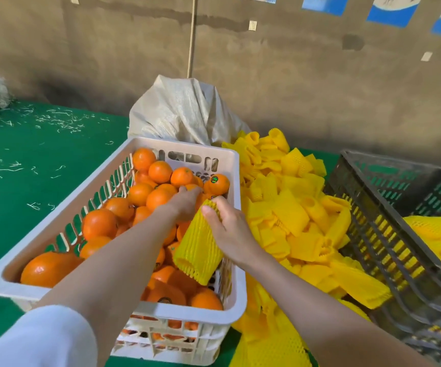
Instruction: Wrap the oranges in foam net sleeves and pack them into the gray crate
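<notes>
Yellow foam fills our right hand (230,234). It grasps a yellow ribbed foam net sleeve (197,251) near the far end, thumb laid across the front, fingers curled behind, and the open mouth hangs toward us. Just left of it, almost touching, our left hand (185,203) reaches down onto the round orange fruits (145,193) heaped in the white slotted plastic crate (179,146). Its fingers bend over one fruit, but the back of the hand hides whether they have closed on it, so we cannot tell.

To do this step well, we judge that we should take one fruit cleanly off the top and keep the sleeve's mouth spread. We then push the fruit in until the net covers it evenly, without crushing the foam.

Right of the right hand lies a loose pile of yellow foam sleeves (293,221). Beyond that, farther right, stands the gray slotted plastic crate (373,207), with a few yellow-netted pieces (431,229) already inside.
</notes>
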Motion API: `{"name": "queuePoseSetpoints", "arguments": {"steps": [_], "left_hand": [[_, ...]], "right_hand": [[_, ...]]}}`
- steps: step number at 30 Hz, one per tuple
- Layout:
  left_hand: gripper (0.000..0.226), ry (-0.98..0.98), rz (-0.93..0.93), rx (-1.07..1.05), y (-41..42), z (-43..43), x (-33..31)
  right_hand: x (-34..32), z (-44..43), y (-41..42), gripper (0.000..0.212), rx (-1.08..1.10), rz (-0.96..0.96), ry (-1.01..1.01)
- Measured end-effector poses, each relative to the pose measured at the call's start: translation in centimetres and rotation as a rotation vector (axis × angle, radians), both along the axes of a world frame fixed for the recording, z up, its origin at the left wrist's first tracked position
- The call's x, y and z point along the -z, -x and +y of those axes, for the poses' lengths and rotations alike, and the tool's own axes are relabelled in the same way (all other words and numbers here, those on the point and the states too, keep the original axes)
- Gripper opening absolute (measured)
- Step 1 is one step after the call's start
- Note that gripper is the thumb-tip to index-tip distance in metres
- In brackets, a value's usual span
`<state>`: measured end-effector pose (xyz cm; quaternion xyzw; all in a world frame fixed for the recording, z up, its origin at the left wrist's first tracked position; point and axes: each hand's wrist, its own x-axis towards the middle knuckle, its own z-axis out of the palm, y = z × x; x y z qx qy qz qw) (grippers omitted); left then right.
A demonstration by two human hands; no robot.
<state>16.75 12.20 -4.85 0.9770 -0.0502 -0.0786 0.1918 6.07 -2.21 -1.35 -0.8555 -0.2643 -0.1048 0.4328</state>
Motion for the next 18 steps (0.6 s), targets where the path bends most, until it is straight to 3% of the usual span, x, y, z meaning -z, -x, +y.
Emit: {"name": "queuePoseSetpoints", "arguments": {"steps": [4,6,8,10,11,15,18], "left_hand": [[0.05,0.046,-0.113,-0.008,-1.0,0.3,0.8],[0.054,0.239,-0.163,-0.096,-0.7,0.4,0.1],[0.063,0.717,-0.06,-0.247,0.0,0.5,-1.4],[0.07,1.215,0.09,-0.222,1.5,0.7,-3.3],[0.075,1.336,0.126,-0.181,2.3,0.8,-4.3],[0.091,1.53,0.212,0.028,5.9,-0.2,-7.4],[0.076,1.615,0.229,0.113,8.4,-2.7,-8.7]], "right_hand": [[-0.1,0.0,-0.1,0.018,0.004,0.025,-0.028],[-0.1,-0.1,0.0,0.022,0.007,0.038,-0.045],[-0.3,-0.1,0.0,0.024,0.026,0.079,-0.088],[-0.6,-0.4,0.0,0.025,0.041,0.15,-0.175],[-0.7,-0.6,0.1,0.023,0.045,0.182,-0.221],[-1.9,-3.1,0.9,0.016,0.099,0.101,-0.22],[-3.8,-5.5,1.9,0.025,-0.051,0.127,-0.329]]}}
